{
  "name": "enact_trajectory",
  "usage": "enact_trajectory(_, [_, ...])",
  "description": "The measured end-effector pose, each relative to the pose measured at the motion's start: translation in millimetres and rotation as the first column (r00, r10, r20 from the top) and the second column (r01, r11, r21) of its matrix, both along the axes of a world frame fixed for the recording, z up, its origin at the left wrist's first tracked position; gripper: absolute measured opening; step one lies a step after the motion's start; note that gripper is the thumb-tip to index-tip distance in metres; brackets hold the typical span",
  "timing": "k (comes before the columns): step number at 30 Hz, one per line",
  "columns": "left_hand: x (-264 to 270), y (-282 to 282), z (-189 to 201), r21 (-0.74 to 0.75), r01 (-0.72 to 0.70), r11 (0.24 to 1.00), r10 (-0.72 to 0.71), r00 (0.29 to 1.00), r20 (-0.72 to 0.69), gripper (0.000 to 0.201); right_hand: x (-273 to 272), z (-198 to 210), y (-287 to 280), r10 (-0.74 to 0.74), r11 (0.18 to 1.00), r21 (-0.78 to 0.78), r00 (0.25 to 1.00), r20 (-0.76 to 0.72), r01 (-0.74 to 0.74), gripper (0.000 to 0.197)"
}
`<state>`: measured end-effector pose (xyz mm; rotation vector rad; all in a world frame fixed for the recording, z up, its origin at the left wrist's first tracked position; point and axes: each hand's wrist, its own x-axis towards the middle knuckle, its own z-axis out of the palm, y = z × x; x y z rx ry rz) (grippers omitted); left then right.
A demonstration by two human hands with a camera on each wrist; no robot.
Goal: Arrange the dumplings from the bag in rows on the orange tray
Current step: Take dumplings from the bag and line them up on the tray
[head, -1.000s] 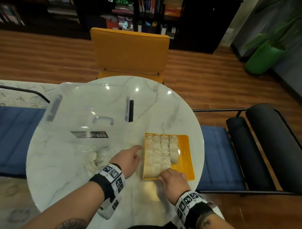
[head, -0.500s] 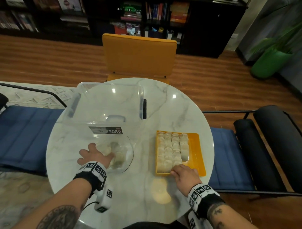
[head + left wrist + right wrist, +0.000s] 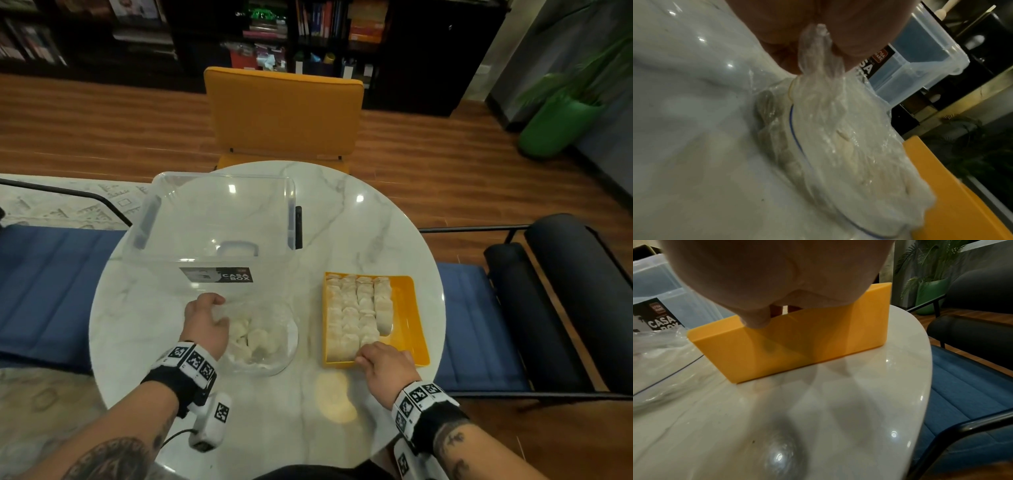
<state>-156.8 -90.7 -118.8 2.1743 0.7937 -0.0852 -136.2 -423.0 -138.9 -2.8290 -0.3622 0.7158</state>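
Note:
Several pale dumplings (image 3: 356, 308) lie in rows on the left part of the orange tray (image 3: 407, 308), and its right strip is bare. My right hand (image 3: 376, 363) holds the tray's near wall (image 3: 797, 345), thumb (image 3: 756, 321) on the outside and fingers curled over the rim. Left of the tray, a clear plastic bag (image 3: 260, 335) with more dumplings sits in a glass bowl (image 3: 294, 329). My left hand (image 3: 205, 318) pinches the bag's gathered top (image 3: 818, 53) between its fingers (image 3: 777, 24).
A clear lidded storage box (image 3: 219, 212) with a black label stands behind the bowl on the round marble table (image 3: 359, 222). An orange chair (image 3: 284, 109) faces the far edge. Blue cushioned seats flank the table left and right.
My left hand moved from beside the tray leftward to the bowl and took hold of the bag's top. The right hand stayed at the tray's near edge.

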Motion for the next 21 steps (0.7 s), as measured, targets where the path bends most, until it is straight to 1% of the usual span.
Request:
enact_trajectory(1, [-1, -3, 1, 0.055, 0.034, 0.998, -0.033, 0.999, -0.017, 0.041, 0, 0, -1, 0.002, 1.000, 0.000, 1.000, -0.003, -0.002, 0.029])
enact_trajectory(3, [-5, -8, 7, 0.226, 0.105, 0.969, -0.101, 0.994, -0.028, 0.047, 0, -1, -1, 0.006, 1.000, 0.002, 1.000, -0.003, -0.006, 0.030])
enact_trajectory(4, [-7, -11, 11, 0.320, 0.142, 0.937, -0.154, 0.988, 0.013, 0.043, 0, 0, 0, 0.006, 1.000, 0.005, 1.000, -0.002, -0.006, 0.030])
enact_trajectory(5, [-8, -14, 14, 0.386, 0.201, 0.900, -0.247, 0.966, 0.075, 0.037, 1, 0, 0, 0.007, 1.000, 0.006, 1.000, -0.004, -0.007, 0.030])
enact_trajectory(6, [-8, -15, 15, 0.432, 0.296, 0.852, -0.387, 0.912, 0.139, 0.033, 1, 1, 0, 0.009, 1.000, 0.008, 1.000, -0.004, -0.009, 0.030])
enact_trajectory(7, [-7, -17, 13, 0.441, 0.413, 0.797, -0.527, 0.832, 0.174, 0.038, 1, 1, 0, 0.009, 1.000, 0.011, 1.000, -0.003, -0.009, 0.030])
enact_trajectory(8, [-6, -21, 11, 0.395, 0.526, 0.753, -0.619, 0.770, 0.155, 0.041, 1, 1, 0, 0.010, 1.000, 0.011, 1.000, -0.004, -0.010, 0.030])
enact_trajectory(9, [-4, -27, 9, 0.346, 0.591, 0.728, -0.654, 0.750, 0.095, 0.038, 1, 2, 0, 0.009, 1.000, 0.011, 1.000, -0.008, -0.009, 0.030])
enact_trajectory(10, [0, -32, 5, 0.329, 0.626, 0.707, -0.659, 0.752, -0.014, 0.034, 1, 3, 0, 0.008, 1.000, 0.013, 1.000, -0.010, -0.008, 0.030])
enact_trajectory(11, [4, -35, 1, 0.336, 0.626, 0.703, -0.614, 0.774, -0.156, 0.037, 1, 3, 0, 0.007, 1.000, 0.014, 1.000, -0.013, -0.007, 0.030])
enact_trajectory(12, [8, -36, -4, 0.370, 0.627, 0.686, -0.553, 0.779, -0.296, 0.044, 1, 4, 0, 0.007, 1.000, 0.015, 1.000, -0.017, -0.006, 0.030])
enact_trajectory(13, [10, -36, -8, 0.394, 0.641, 0.659, -0.502, 0.764, -0.404, 0.051, 1, 5, 0, 0.008, 1.000, 0.014, 1.000, -0.021, -0.008, 0.030])
enact_trajectory(14, [12, -37, -9, 0.413, 0.652, 0.636, -0.464, 0.750, -0.471, 0.058, 1, 5, 0, 0.010, 1.000, 0.013, 1.000, -0.023, -0.009, 0.030])
enact_trajectory(16, [14, -33, -15, 0.410, 0.656, 0.634, -0.420, 0.737, -0.529, 0.074, 1, 5, 0, 0.010, 1.000, 0.017, 1.000, -0.026, -0.010, 0.030])
enact_trajectory(18, [15, -28, -22, 0.368, 0.656, 0.658, -0.413, 0.724, -0.552, 0.083, 1, 5, -1, 0.012, 1.000, 0.021, 1.000, -0.027, -0.011, 0.030])
enact_trajectory(19, [16, -26, -24, 0.351, 0.660, 0.664, -0.422, 0.718, -0.553, 0.083, 1, 5, -1, 0.014, 1.000, 0.019, 0.999, -0.030, -0.013, 0.030])
enact_trajectory(21, [18, -22, -28, 0.347, 0.671, 0.655, -0.451, 0.716, -0.533, 0.075, 1, 5, -1, 0.018, 1.000, 0.016, 0.999, -0.030, -0.017, 0.030])
